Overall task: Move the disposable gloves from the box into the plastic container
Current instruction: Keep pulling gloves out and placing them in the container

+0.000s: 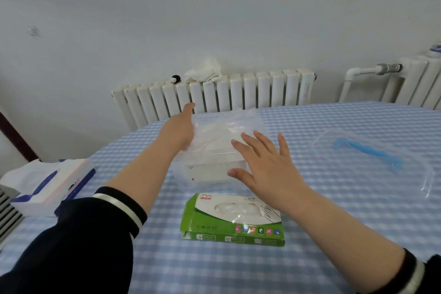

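Green glove box point(235, 219) lies flattened, nearest. Just beyond it, left hand point(181, 130) grips filmy gloves point(224, 126) over the plastic container point(210, 169); right hand point(265, 164) hovers, fingers spread. Light, slippery, limp: pinch the bunch.

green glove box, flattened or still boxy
Flattened: the green glove box lies squashed on the checked tablecloth, a few gloves showing through its window.

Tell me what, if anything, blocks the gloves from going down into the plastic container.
Nothing visible blocks them. The left hand holds the clear gloves right over the plastic container, whose top looks open; its lid with the blue handle lies off to the right. The right hand hovers spread at the container's right side.
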Motion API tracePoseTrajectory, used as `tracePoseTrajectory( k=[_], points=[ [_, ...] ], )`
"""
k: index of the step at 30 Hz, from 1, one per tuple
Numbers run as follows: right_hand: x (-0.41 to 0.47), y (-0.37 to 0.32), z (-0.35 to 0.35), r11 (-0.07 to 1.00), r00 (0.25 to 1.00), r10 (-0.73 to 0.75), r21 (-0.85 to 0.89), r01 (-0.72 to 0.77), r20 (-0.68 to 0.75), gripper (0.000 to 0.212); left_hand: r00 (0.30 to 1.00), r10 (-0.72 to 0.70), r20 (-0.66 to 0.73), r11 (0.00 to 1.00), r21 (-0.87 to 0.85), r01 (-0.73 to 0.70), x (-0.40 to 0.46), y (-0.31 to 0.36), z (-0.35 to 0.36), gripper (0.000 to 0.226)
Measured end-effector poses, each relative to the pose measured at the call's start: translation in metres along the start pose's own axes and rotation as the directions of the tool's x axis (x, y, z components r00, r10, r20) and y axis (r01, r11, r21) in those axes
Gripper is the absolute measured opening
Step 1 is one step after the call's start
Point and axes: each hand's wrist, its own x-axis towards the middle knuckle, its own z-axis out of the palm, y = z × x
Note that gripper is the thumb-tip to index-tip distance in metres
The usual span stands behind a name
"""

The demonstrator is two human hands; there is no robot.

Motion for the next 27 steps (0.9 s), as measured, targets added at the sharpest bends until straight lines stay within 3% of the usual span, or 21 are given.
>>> tracePoseTrajectory(
  k=[2,5,8,10,11,13,15,16,19,21,24,27],
  points=[
    [0.001,0.0,0.003,1.0,0.999,0.009,0.02,-0.008,-0.051,0.093,1.0,0.02,0.008,0.991,0.131,-0.02,0.002,0.001,0.004,0.085],
    [0.001,0.002,0.008,0.997,0.96,-0.051,0.048,0.066,-0.275,0.074,0.997,0.073,-0.022,0.96,0.272,-0.064,0.002,0.003,0.006,0.069],
    [0.002,0.005,0.002,0.977,0.853,-0.118,0.097,0.192,-0.508,0.048,0.953,0.226,-0.2,0.882,0.458,-0.113,-0.001,0.004,0.003,0.052],
    [0.001,0.002,-0.009,0.955,0.822,-0.115,0.166,0.247,-0.558,0.034,0.908,0.328,-0.262,0.853,0.496,-0.164,-0.007,0.01,-0.004,0.038],
    [0.0,0.0,-0.015,0.946,0.833,-0.099,0.208,0.249,-0.544,0.03,0.923,0.33,-0.197,0.866,0.454,-0.212,-0.009,0.015,-0.008,0.031],
    [-0.003,-0.004,-0.028,0.928,0.895,-0.057,0.306,0.211,-0.443,0.029,0.959,0.247,0.137,0.919,0.282,-0.277,-0.01,0.024,-0.018,0.033],
    [-0.007,-0.008,-0.037,0.91,0.957,-0.047,0.383,0.16,-0.287,0.023,0.869,0.138,0.476,0.948,0.191,-0.255,-0.008,0.03,-0.02,0.053],
    [-0.009,-0.009,-0.041,0.91,0.97,-0.07,0.385,0.157,-0.232,0.02,0.817,0.098,0.569,0.951,0.188,-0.244,-0.005,0.031,-0.018,0.061],
    [-0.015,-0.019,-0.047,0.922,0.972,-0.167,0.323,0.213,-0.165,0.02,0.73,0.021,0.683,0.954,0.205,-0.218,0.009,0.033,0.0,0.076],
    [-0.016,-0.023,-0.049,0.93,0.976,-0.194,0.299,0.214,-0.095,0.022,0.718,-0.024,0.696,0.936,0.268,-0.228,0.014,0.037,0.012,0.075],
    [-0.014,-0.019,-0.046,0.968,0.973,-0.156,0.22,0.117,0.169,0.025,0.708,-0.076,0.702,0.913,0.335,-0.234,0.02,0.041,0.023,0.07],
    [-0.015,-0.011,-0.036,0.986,0.912,-0.121,0.151,0.066,0.392,0.035,0.732,-0.004,0.681,0.937,0.258,-0.235,0.02,0.04,0.018,0.071]
  ],
)
